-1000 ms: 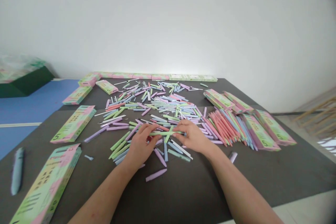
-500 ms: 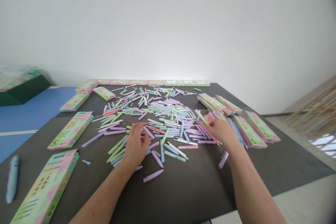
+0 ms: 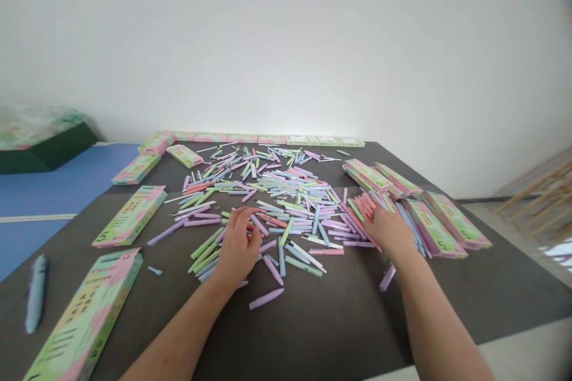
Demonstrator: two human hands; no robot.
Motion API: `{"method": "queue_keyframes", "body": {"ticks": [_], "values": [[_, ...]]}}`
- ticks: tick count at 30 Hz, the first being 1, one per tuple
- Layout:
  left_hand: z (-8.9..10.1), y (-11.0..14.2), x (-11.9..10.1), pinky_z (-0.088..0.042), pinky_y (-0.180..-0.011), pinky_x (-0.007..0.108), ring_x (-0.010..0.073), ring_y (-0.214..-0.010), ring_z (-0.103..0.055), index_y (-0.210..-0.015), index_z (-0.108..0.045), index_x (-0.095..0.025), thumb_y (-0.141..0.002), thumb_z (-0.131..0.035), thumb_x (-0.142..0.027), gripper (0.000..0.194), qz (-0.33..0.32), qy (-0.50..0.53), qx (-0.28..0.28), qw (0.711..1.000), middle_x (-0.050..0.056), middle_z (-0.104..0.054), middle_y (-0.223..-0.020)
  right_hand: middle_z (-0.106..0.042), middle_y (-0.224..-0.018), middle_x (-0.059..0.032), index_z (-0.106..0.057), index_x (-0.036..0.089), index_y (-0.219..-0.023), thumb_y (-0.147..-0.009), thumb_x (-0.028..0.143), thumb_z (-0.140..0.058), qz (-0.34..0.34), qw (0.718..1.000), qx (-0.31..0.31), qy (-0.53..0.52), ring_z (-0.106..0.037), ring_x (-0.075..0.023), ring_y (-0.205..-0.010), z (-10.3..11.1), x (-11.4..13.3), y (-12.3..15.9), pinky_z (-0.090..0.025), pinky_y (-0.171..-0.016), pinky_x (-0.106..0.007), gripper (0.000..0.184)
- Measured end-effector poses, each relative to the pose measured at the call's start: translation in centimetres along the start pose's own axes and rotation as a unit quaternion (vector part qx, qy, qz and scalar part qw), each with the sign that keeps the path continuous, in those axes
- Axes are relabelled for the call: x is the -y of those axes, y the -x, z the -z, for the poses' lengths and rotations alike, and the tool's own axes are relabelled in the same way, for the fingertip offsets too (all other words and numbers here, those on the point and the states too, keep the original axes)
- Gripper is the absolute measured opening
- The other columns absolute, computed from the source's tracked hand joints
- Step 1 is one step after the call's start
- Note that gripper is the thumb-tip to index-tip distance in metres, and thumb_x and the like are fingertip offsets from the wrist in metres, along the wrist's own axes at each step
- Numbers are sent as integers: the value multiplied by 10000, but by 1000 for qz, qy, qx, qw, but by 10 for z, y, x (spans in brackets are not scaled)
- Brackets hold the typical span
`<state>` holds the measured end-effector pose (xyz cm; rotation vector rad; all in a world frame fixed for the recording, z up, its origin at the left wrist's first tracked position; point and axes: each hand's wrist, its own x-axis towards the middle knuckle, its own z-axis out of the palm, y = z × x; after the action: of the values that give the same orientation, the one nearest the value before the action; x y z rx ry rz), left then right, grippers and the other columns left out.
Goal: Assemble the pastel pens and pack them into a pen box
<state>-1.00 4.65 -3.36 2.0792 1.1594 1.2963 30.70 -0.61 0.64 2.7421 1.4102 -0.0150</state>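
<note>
Bundle of coral pens [image 3: 364, 205] touches right hand [image 3: 391, 231]; left hand [image 3: 239, 247] left of it; can't tell either grip's state; best keep pens parallel.

Between the forearms [image 3: 192, 324] I'm seeing dark tabletop [image 3: 322, 333] lying open, a purple pen [image 3: 267, 298] intruding near the left hand [image 3: 239, 247]. Farther in, scattered pens [image 3: 292, 211] are blocking any low sweep across to the right hand [image 3: 388, 232]. Boxes [image 3: 435, 227] are hemming in the right side, and the wall [image 3: 286, 41] is closing off the back.

Workroom, heaped pens [image 3: 292, 193], printed boxes [image 3: 129, 217]
</note>
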Motion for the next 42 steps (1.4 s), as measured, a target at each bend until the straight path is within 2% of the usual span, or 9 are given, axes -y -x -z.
{"method": "queue_keyframes", "body": {"ticks": [3,9,16,23,30,32,37,39,42], "values": [[-1,2,1,-563,-584,236,95,-676,-593,-1121,-505,-171,-826,-435,-88,315,2,-8,-1,1000,117,-446,-1177,-687,-977,-217,-622,85,-1059,-895,421,-417,42,998,-36,-7,-648,-319,-945,6,14,3,-466,-764,-373,426],[-1,3,0,-563,-642,272,110,-710,-585,-1135,-503,-185,-835,-430,-82,326,7,-29,5,1000,112,-456,-1181,-696,-971,-135,-685,149,-951,-879,210,-434,283,955,-55,-61,-638,-239,-914,10,81,4,-433,-781,-301,268],[0,3,1,-564,-701,312,125,-748,-592,-1099,-510,-171,-820,-414,-44,321,31,-18,-3,999,117,-452,-1177,-691,-1020,-140,-710,136,-931,-844,158,-474,365,928,-33,-65,-601,-220,-981,-4,150,-15,-408,-848,-275,252],[-2,5,-1,-544,-767,339,181,-902,-604,-1097,-514,-181,-820,-423,-45,321,39,-11,12,999,114,-472,-1180,-692,-945,-158,-705,103,-895,-837,179,-480,371,925,-13,-78,-598,-230,-932,-16,158,-24,-407,-816,-296,244],[-3,5,-1,-538,-703,312,160,-810,-601,-1103,-522,-190,-833,-462,-93,293,69,10,25,997,104,-500,-1149,-678,-873,-79,-641,144,-913,-906,237,-419,383,909,5,-165,-592,-177,-842,-3,149,-15,-413,-752,-263,241],[-4,5,-2,-536,-680,300,144,-761,-593,-1129,-514,-192,-870,-466,-160,266,86,42,33,995,93,-520,-1116,-652,-777,-17,-600,169,-878,-936,294,-380,412,877,53,-242,-588,-139,-729,1,144,-4,-428,-683,-237,259],[-3,4,-10,-475,-522,219,110,-665,-559,-1276,-428,-212,-895,-493,-283,393,118,176,53,976,73,-559,-1068,-567,-701,30,-534,182,-839,-910,435,-450,412,658,310,-548,-464,-75,-467,1,134,29,-380,-479,-213,276],[-2,4,-13,-449,-489,203,95,-622,-531,-1298,-425,-215,-886,-510,-286,426,121,199,61,971,61,-567,-1023,-540,-666,39,-557,181,-850,-892,452,-489,401,629,333,-577,-393,-58,-429,-3,133,37,-317,-431,-202,282],[1,4,-17,-445,-492,200,88,-562,-500,-1203,-518,-186,-888,-503,-281,329,124,197,70,970,18,-573,-826,-542,-656,34,-610,174,-942,-878,417,-535,400,619,334,-588,-385,-55,-441,-8,133,42,-300,-428,-197,262]]}}
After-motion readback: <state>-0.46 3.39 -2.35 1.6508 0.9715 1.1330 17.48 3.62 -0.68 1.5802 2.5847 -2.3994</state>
